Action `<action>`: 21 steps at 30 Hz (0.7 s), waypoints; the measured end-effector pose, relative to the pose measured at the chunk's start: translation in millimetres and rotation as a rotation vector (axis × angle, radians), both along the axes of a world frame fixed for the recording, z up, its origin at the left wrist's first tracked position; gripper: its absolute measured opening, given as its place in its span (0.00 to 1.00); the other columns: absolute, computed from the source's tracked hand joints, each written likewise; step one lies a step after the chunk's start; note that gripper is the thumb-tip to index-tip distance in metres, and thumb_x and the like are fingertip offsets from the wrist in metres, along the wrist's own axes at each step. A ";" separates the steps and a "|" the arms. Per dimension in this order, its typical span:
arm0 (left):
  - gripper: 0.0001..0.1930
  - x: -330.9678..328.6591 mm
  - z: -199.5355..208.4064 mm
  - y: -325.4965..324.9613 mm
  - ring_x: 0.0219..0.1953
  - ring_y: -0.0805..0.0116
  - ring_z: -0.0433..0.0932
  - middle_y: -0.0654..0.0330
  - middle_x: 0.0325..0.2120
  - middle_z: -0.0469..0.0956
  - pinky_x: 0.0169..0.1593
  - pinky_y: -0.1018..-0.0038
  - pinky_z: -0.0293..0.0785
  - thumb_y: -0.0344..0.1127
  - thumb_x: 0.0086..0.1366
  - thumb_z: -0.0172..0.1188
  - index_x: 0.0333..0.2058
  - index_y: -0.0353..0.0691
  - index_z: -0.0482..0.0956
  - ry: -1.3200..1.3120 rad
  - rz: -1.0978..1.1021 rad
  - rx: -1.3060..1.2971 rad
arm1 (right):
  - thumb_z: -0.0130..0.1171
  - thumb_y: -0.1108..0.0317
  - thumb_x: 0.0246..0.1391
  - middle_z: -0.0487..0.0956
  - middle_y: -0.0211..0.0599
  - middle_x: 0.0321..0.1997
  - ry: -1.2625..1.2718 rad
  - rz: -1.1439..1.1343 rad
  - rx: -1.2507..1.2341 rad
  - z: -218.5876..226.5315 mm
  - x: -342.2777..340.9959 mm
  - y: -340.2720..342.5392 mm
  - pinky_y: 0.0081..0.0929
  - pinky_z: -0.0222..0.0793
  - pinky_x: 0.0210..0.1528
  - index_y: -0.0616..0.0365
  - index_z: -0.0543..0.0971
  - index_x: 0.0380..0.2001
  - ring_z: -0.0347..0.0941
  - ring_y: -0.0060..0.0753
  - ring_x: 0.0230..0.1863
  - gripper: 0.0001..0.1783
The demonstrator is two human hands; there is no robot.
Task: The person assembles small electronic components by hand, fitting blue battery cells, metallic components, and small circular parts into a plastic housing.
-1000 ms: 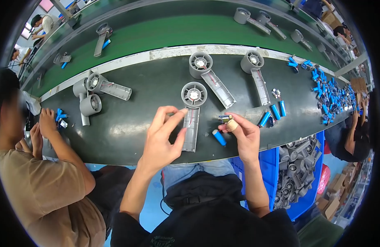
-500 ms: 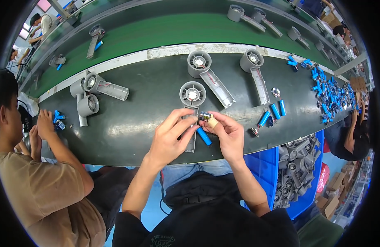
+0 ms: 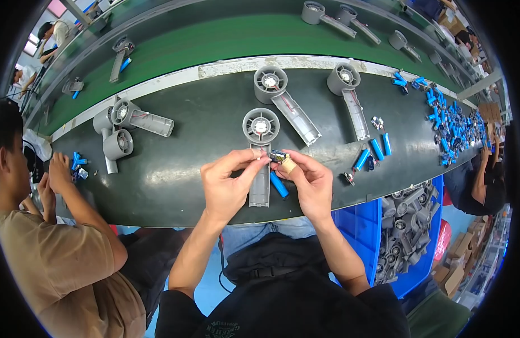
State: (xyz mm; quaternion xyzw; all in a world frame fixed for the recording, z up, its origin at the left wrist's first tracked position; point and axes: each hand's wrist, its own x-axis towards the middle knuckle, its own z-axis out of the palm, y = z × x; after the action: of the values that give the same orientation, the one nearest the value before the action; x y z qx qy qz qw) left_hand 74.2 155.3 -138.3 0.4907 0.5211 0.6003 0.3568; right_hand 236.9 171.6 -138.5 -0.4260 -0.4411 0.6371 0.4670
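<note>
Over the table in front of me, my right hand (image 3: 311, 188) grips a small dark circuit board (image 3: 279, 157) between thumb and fingers. A yellowish wrap covers a digit of this hand. Just below the board is a blue cylindrical battery (image 3: 279, 185); whether it is wired to the board is hidden. My left hand (image 3: 226, 183) is closed in a pinch beside the board, with a tiny whitish bit at its fingertips, too small to name. Beneath both hands lies a grey fan housing (image 3: 261, 127) with its open trough-like handle (image 3: 259, 191) pointing toward me.
More grey fan housings (image 3: 271, 84) lie around the table (image 3: 198, 135). Loose batteries with boards (image 3: 376, 149) are to the right, before a large blue pile (image 3: 454, 127). A blue bin (image 3: 356, 231) of grey parts stands at lower right. A co-worker (image 3: 57, 248) sits left. Behind runs a green belt (image 3: 215, 42).
My left fingers have closed into a pinch near the board and shifted slightly, uncovering more of the grey handle below. My right hand keeps hold of the board. The view has shifted slightly.
</note>
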 end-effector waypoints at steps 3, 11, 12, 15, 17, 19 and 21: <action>0.06 -3.8 0.5 2.1 0.38 0.67 0.86 0.53 0.32 0.85 0.41 0.76 0.82 0.16 0.60 0.63 0.37 0.25 0.82 0.144 -0.032 0.054 | 0.54 0.76 0.65 0.82 0.46 0.47 -0.033 -0.025 0.013 0.8 -2.0 -0.3 0.27 0.79 0.51 0.71 0.76 0.54 0.81 0.33 0.47 0.16; 0.07 8.6 3.9 1.0 0.32 0.69 0.85 0.55 0.32 0.85 0.37 0.77 0.81 0.17 0.59 0.64 0.36 0.31 0.83 0.197 0.079 0.077 | 0.56 0.80 0.63 0.81 0.40 0.48 -0.135 -0.063 0.180 -3.8 -6.8 -0.2 0.22 0.76 0.51 0.69 0.78 0.54 0.79 0.26 0.47 0.16; 0.08 7.3 1.9 0.4 0.31 0.69 0.84 0.55 0.32 0.85 0.36 0.76 0.81 0.17 0.58 0.64 0.37 0.32 0.83 0.273 0.074 0.114 | 0.56 0.81 0.62 0.80 0.39 0.47 -0.182 -0.071 0.225 -3.2 -6.9 -0.2 0.21 0.75 0.51 0.69 0.78 0.53 0.79 0.25 0.46 0.16; 0.11 3.2 -1.2 2.7 0.31 0.67 0.84 0.54 0.32 0.84 0.34 0.75 0.79 0.17 0.57 0.65 0.39 0.32 0.82 0.459 0.038 0.238 | 0.55 0.82 0.62 0.80 0.38 0.47 -0.205 -0.071 0.247 -3.8 -7.4 -0.1 0.19 0.73 0.50 0.68 0.78 0.54 0.78 0.24 0.47 0.16; 0.11 4.5 -0.7 3.2 0.30 0.66 0.83 0.54 0.32 0.84 0.33 0.75 0.79 0.17 0.57 0.65 0.39 0.31 0.81 0.503 0.051 0.268 | 0.55 0.82 0.62 0.80 0.37 0.47 -0.206 -0.072 0.243 -5.8 -7.7 -0.6 0.19 0.73 0.50 0.68 0.78 0.54 0.78 0.24 0.47 0.17; 0.11 7.1 1.2 4.3 0.30 0.65 0.83 0.53 0.32 0.83 0.32 0.75 0.78 0.17 0.56 0.65 0.39 0.30 0.81 0.545 0.060 0.294 | 0.56 0.82 0.62 0.80 0.37 0.47 -0.208 -0.073 0.235 -8.2 -7.5 0.1 0.19 0.73 0.50 0.67 0.78 0.54 0.78 0.23 0.47 0.17; 0.10 8.6 4.5 4.6 0.29 0.64 0.81 0.54 0.32 0.81 0.31 0.72 0.76 0.16 0.55 0.65 0.37 0.30 0.80 0.622 0.080 0.297 | 0.59 0.79 0.59 0.82 0.40 0.45 -0.244 -0.106 0.251 -7.4 -9.1 1.2 0.20 0.76 0.45 0.68 0.80 0.50 0.80 0.25 0.45 0.15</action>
State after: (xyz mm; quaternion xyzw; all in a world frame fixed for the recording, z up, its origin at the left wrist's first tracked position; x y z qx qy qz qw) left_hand 82.8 159.9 -133.8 0.6759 0.5305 0.5050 0.0818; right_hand 227.8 172.8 -146.0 -0.4612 -0.5475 0.4951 0.4924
